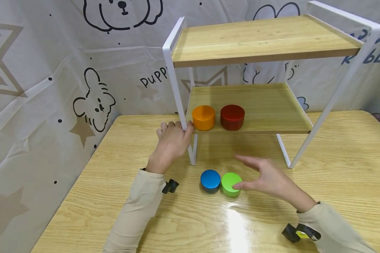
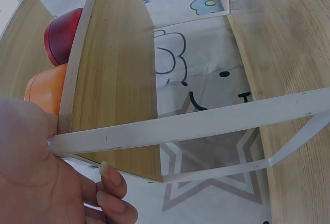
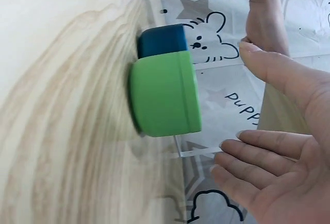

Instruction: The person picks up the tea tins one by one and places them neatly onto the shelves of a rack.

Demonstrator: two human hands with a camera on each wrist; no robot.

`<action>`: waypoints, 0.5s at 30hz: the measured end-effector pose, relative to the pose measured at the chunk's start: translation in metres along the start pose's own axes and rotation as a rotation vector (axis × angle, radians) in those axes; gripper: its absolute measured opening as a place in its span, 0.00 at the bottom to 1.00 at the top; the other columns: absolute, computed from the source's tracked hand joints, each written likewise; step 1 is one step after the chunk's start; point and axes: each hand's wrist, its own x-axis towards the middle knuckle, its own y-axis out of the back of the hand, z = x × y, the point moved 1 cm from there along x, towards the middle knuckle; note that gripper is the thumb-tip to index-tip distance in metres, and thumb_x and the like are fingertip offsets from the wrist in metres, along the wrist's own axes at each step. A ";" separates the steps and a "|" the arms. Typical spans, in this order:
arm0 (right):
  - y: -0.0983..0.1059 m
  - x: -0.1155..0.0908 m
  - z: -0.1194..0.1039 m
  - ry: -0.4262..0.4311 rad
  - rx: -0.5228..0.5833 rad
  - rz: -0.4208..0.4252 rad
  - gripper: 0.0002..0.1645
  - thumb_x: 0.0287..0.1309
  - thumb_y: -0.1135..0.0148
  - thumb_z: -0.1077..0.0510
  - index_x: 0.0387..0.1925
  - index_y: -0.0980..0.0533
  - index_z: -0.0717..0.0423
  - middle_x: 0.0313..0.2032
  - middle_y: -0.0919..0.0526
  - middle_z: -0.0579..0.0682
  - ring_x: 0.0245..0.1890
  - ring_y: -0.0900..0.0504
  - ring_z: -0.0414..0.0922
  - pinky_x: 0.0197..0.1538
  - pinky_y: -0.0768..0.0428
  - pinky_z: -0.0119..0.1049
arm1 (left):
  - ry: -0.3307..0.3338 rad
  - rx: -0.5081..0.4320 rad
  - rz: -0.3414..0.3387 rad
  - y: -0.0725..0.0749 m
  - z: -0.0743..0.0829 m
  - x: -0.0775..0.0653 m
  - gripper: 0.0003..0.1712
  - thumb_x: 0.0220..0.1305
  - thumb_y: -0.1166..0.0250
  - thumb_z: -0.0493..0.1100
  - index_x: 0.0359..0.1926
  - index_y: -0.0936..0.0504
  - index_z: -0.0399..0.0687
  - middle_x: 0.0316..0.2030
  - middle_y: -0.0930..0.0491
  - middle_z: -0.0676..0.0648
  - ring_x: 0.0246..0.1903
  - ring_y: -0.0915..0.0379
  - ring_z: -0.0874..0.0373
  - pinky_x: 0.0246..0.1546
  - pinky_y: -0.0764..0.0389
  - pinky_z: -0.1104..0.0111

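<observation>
My left hand [image 1: 174, 140] grips the white front-left post [image 2: 113, 137] of a two-tier shelf, its thumb close beside an orange round tin [image 1: 203, 118]. A dark red round tin [image 1: 232, 117] stands just right of the orange one on the lower board. Down on the table, a blue round tin [image 1: 210, 181] and a light green round tin [image 1: 231, 184] stand side by side. My right hand [image 1: 267, 179] hovers at the green tin's right, thumb and fingers spread apart, holding nothing. From the right wrist, the green tin [image 3: 165, 94] partly covers the blue one.
The shelf has a wooden top board [image 1: 266, 38] and a lower board [image 1: 272, 105] on white metal legs. It stands on a wooden table [image 1: 114, 211]. Behind hangs a pale cloth [image 1: 139, 42] printed with cartoon animals and stars. A black wrist camera [image 1: 170, 186] sits at my left cuff.
</observation>
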 end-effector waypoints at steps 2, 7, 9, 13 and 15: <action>-0.002 0.001 0.002 -0.010 0.003 -0.025 0.49 0.41 0.25 0.40 0.62 0.29 0.59 0.60 0.25 0.60 0.57 0.25 0.64 0.55 0.27 0.58 | 0.000 0.002 -0.003 0.001 0.000 0.000 0.34 0.72 0.72 0.59 0.29 0.29 0.41 0.29 0.33 0.41 0.37 0.45 0.44 0.37 0.48 0.58; -0.004 0.002 0.004 0.014 0.012 -0.061 0.50 0.40 0.24 0.41 0.61 0.29 0.63 0.59 0.24 0.62 0.56 0.26 0.66 0.55 0.27 0.58 | 0.004 0.011 -0.011 0.002 0.001 0.000 0.34 0.73 0.71 0.59 0.28 0.29 0.41 0.29 0.33 0.41 0.37 0.45 0.44 0.38 0.49 0.58; -0.005 0.003 0.004 0.042 0.002 -0.062 0.50 0.39 0.23 0.42 0.60 0.29 0.65 0.58 0.24 0.63 0.55 0.25 0.65 0.54 0.26 0.57 | 0.004 0.013 -0.013 0.002 0.002 0.000 0.34 0.73 0.71 0.59 0.28 0.29 0.41 0.29 0.33 0.41 0.37 0.45 0.44 0.38 0.49 0.58; -0.010 0.006 0.005 0.072 -0.047 -0.078 0.49 0.38 0.22 0.45 0.59 0.28 0.66 0.57 0.23 0.64 0.54 0.23 0.63 0.54 0.25 0.55 | 0.006 0.011 -0.014 0.003 0.002 0.001 0.34 0.73 0.71 0.59 0.27 0.29 0.41 0.28 0.33 0.41 0.36 0.45 0.44 0.37 0.50 0.58; -0.012 0.007 0.005 0.084 -0.073 -0.093 0.49 0.37 0.21 0.45 0.59 0.28 0.67 0.57 0.23 0.64 0.54 0.23 0.63 0.54 0.25 0.54 | 0.007 0.013 -0.015 0.004 0.002 0.001 0.34 0.73 0.72 0.59 0.27 0.29 0.41 0.28 0.33 0.41 0.36 0.45 0.44 0.37 0.49 0.58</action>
